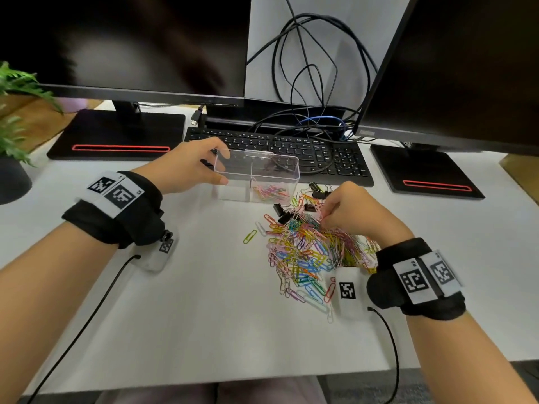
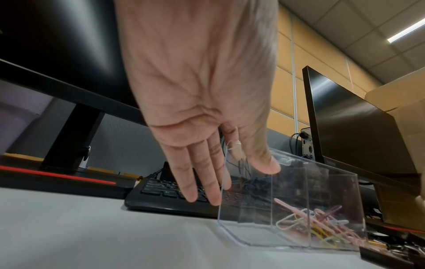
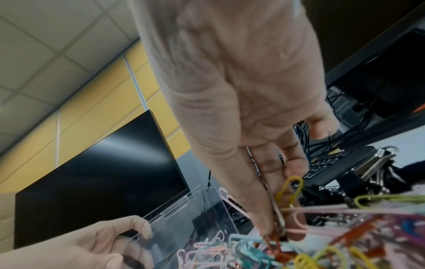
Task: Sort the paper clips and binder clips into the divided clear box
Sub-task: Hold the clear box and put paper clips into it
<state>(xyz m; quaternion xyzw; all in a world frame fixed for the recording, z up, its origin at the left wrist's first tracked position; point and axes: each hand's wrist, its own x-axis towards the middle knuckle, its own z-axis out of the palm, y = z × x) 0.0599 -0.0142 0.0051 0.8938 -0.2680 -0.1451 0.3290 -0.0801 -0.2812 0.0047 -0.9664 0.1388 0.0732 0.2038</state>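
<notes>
Paper clips (image 1: 309,252) lie heaped right of the table's (image 1: 175,316) middle, where our right hand (image 1: 354,211) pinches a few at the heap's far edge, just beside the black binder clips (image 1: 316,196). Our left hand (image 1: 186,166) grips the left end of the divided clear box (image 1: 256,176), thumb on the near wall, fingers over the far rim; the box stands against the keyboard (image 1: 306,153), clips lying in its right compartment only. We see bare table from the heap to the near and left edges.
</notes>
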